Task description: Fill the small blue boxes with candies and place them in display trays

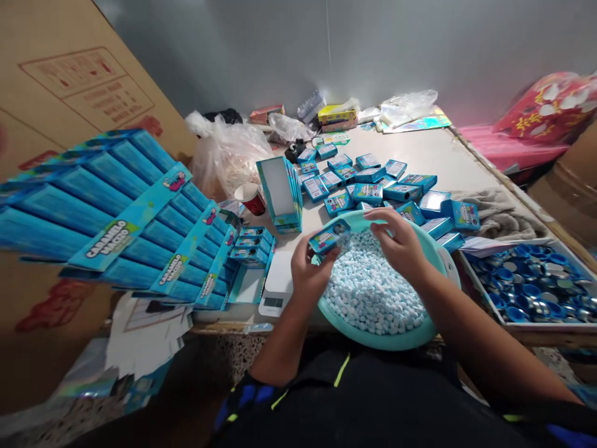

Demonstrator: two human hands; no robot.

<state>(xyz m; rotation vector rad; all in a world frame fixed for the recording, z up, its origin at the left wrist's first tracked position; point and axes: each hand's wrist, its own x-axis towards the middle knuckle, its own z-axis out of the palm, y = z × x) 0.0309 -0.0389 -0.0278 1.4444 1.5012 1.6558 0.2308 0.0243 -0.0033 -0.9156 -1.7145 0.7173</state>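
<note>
My left hand [310, 269] holds a small blue printed box [329, 237] upright between thumb and fingers, just above the rim of a teal basin [380, 339]. The basin is heaped with small pale-blue speckled candies [373, 289]. My right hand [396, 239] hovers over the basin's far rim with curled fingers, close to the box but apart from it, and it holds nothing I can see. Several similar blue boxes [368, 186] lie scattered on the table [420, 149] beyond the basin.
To the left stand stacked blue cardboard display boxes [125, 205], next to a white digital scale [275, 286] and a red paper cup [250, 199]. Plastic bags [228, 155] line the back. A tray of blue-and-silver lids [532, 283] and a grey cloth [499, 214] sit right.
</note>
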